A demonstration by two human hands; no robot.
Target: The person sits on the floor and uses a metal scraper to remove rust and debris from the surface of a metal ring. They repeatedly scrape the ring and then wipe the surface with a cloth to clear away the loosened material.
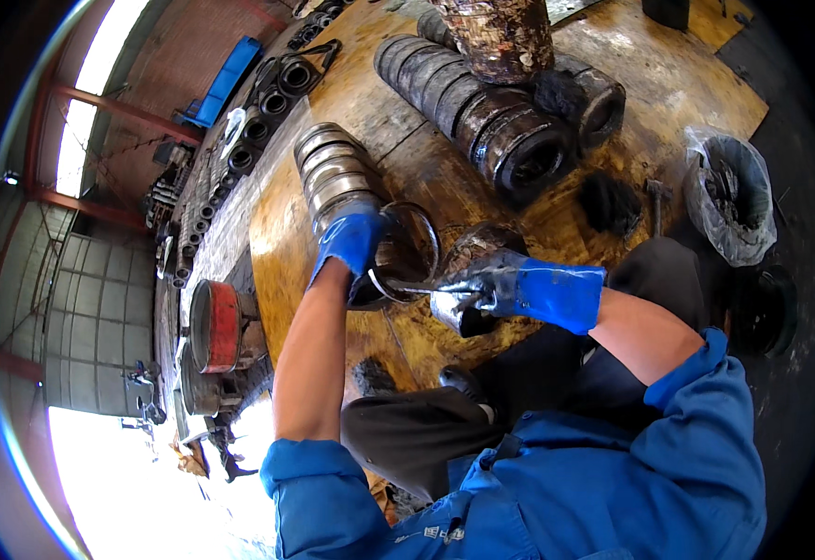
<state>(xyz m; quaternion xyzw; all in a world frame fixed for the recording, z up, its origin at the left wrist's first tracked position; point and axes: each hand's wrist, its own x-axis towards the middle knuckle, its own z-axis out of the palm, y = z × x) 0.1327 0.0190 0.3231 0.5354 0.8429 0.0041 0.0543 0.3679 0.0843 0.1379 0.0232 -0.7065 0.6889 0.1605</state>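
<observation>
My left hand (349, 245), in a blue glove, is closed around the left side of a thin, shiny metal ring (436, 245). The ring stands tilted over a dark cylindrical part at the near end of a row of steel rings (328, 166). My right hand (510, 286), its glove fingers blackened with grease, grips a slim metal rod-like tool (415, 288) whose tip reaches the ring's lower edge. Its exact kind cannot be made out. Just beyond and below the right hand sits a greasy metal cylinder (478, 245), partly hidden by that hand.
Farther off lies a row of dark, oily rings (463, 112), with a grimy drum (505, 37) behind it. At right are a black clump (610, 203), a hammer (655, 198) and a bag-lined bucket (762, 210). A red-banded drum (223, 327) stands left.
</observation>
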